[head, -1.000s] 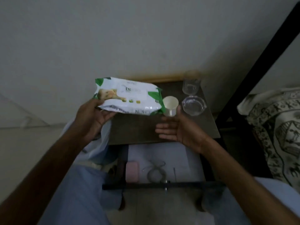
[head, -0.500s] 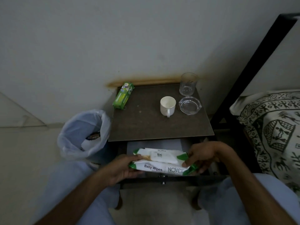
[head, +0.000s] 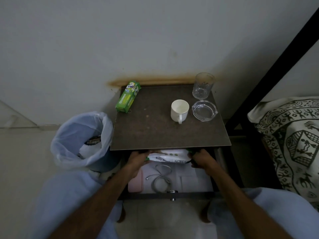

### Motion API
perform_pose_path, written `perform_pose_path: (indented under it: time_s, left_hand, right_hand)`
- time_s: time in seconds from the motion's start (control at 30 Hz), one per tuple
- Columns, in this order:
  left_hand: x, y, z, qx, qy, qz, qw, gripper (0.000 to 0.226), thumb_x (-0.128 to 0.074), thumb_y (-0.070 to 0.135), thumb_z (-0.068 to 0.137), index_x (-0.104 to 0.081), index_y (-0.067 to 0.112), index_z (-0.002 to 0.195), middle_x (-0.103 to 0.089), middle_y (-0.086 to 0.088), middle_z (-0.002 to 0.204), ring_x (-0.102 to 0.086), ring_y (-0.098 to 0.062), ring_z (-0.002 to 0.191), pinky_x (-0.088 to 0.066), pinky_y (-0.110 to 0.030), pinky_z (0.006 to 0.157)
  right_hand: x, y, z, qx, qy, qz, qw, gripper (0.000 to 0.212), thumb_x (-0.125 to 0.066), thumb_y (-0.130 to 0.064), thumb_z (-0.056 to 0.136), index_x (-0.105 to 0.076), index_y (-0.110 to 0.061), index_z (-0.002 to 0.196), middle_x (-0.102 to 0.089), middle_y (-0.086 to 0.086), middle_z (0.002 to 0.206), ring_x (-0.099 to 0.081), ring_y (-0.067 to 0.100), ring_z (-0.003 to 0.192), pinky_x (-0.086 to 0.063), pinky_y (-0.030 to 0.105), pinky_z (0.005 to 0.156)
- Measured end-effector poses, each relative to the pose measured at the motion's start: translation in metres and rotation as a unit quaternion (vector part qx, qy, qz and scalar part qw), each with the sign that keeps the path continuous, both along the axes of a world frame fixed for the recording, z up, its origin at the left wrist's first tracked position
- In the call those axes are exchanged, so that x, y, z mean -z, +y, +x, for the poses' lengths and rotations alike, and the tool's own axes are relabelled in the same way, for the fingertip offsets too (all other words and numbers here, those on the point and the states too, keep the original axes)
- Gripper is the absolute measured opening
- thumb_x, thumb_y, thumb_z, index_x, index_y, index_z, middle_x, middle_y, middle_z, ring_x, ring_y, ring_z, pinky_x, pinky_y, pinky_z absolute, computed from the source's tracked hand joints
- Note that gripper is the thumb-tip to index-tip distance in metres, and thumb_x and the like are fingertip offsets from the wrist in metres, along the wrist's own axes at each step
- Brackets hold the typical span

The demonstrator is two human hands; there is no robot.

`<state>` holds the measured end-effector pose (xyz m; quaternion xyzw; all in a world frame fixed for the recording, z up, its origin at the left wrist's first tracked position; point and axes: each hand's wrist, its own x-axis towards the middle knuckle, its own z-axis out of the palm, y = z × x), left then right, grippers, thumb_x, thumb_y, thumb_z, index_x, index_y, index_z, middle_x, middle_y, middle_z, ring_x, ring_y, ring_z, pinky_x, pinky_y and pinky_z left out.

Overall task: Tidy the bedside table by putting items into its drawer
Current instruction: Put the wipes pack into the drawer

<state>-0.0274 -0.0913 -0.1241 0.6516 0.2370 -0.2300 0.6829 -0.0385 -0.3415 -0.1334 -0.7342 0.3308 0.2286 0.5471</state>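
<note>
White baby wipes pack sits at the open drawer's back. Left hand and right hand grip its ends.

On the bedside table, box lies left, mug right, dish beside it, glass behind.

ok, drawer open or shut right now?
Open. The drawer is pulled out under the table top; a cable lies inside, and both hands push the wipes pack into its back.
</note>
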Motion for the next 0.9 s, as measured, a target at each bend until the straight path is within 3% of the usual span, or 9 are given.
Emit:
perform_pose_path:
  time_s: [0.17,0.27,0.37,0.4,0.47,0.53,0.6,0.73,0.9]
  left_hand:
    - [0.033,0.004,0.016,0.023,0.013,0.042,0.999,0.013,-0.066,0.008,0.089,-0.066,0.013,0.101,-0.063,-0.021,0.124,-0.062,-0.034,0.109,-0.051,-0.046,0.099]
    - [0.047,0.000,0.022,0.095,0.015,0.118,0.988,0.024,-0.062,0.020,0.093,-0.064,0.011,0.116,-0.061,-0.018,0.129,-0.059,-0.032,0.116,-0.048,-0.044,0.104]
    - [0.050,-0.011,0.019,0.169,-0.101,0.308,0.931,0.019,-0.055,0.011,0.096,-0.062,0.004,0.112,-0.063,-0.023,0.120,-0.058,-0.028,0.107,-0.045,-0.037,0.099]
    - [0.049,-0.014,0.016,0.170,-0.152,0.366,0.902,0.018,-0.053,0.006,0.095,-0.063,-0.001,0.108,-0.064,-0.026,0.112,-0.060,-0.032,0.102,-0.045,-0.037,0.091]
    - [0.046,-0.018,0.011,0.182,-0.202,0.409,0.871,0.019,-0.052,0.007,0.095,-0.063,-0.007,0.103,-0.066,-0.026,0.101,-0.062,-0.038,0.095,-0.047,-0.038,0.080]
    - [0.049,-0.017,0.008,0.232,-0.176,0.373,0.881,0.024,-0.057,0.018,0.094,-0.068,0.000,0.104,-0.069,-0.019,0.104,-0.064,-0.032,0.098,-0.052,-0.037,0.084]
    - [0.051,-0.014,0.005,0.277,-0.105,0.330,0.896,0.024,-0.062,0.027,0.091,-0.074,0.007,0.095,-0.073,-0.011,0.100,-0.067,-0.026,0.097,-0.054,-0.035,0.086]
    - [0.051,-0.004,-0.003,0.338,-0.069,0.321,0.882,0.016,-0.074,0.019,0.082,-0.078,0.003,0.081,-0.077,-0.012,0.088,-0.071,-0.020,0.083,-0.056,-0.027,0.078]
    - [0.047,-0.004,-0.020,0.403,-0.018,0.288,0.869,0.027,-0.084,0.002,0.067,-0.075,0.003,0.093,-0.075,-0.014,0.102,-0.070,-0.022,0.093,-0.058,-0.032,0.087]
  right_hand:
    - [0.048,0.008,-0.002,0.113,-0.083,0.025,0.990,0.044,-0.065,0.002,0.085,-0.055,-0.011,0.126,-0.057,0.013,0.126,-0.055,0.035,0.118,-0.052,0.054,0.094]
    - [0.057,0.006,0.000,0.101,-0.107,0.002,0.989,0.042,-0.065,0.008,0.083,-0.058,-0.003,0.124,-0.059,0.009,0.119,-0.056,0.027,0.112,-0.049,0.045,0.098]
    - [0.056,0.007,0.004,-0.012,-0.191,-0.156,0.969,0.011,-0.063,0.007,0.079,-0.066,-0.004,0.080,-0.062,0.004,0.076,-0.062,0.021,0.071,-0.047,0.025,0.066]
    - [0.057,0.007,0.008,-0.084,-0.155,-0.128,0.976,0.014,-0.071,0.006,0.068,-0.062,-0.002,0.059,-0.058,0.008,0.057,-0.060,0.024,0.050,-0.044,0.022,0.052]
    - [0.053,0.012,0.007,-0.159,-0.160,-0.273,0.935,0.025,-0.085,0.007,0.045,-0.060,0.004,0.046,-0.056,0.018,0.045,-0.056,0.030,0.036,-0.046,0.025,0.040]
    - [0.027,0.029,0.004,-0.210,-0.091,-0.313,0.922,0.012,-0.074,-0.004,0.074,-0.068,0.006,0.073,-0.068,0.019,0.074,-0.066,0.032,0.064,-0.046,0.026,0.054]
    - [0.026,0.044,0.001,-0.230,-0.046,-0.285,0.929,0.023,-0.054,-0.024,0.093,-0.067,-0.004,0.095,-0.067,0.012,0.091,-0.063,0.026,0.081,-0.043,0.026,0.066]
    - [0.023,0.070,-0.007,-0.303,0.027,-0.181,0.935,0.024,-0.066,-0.026,0.087,-0.072,-0.005,0.098,-0.071,0.015,0.091,-0.065,0.023,0.076,-0.055,0.032,0.069]
    - [0.038,0.072,-0.023,-0.410,0.097,-0.192,0.886,0.042,-0.079,-0.017,0.077,-0.061,-0.007,0.114,-0.065,0.014,0.114,-0.069,0.020,0.082,-0.061,0.031,0.076]
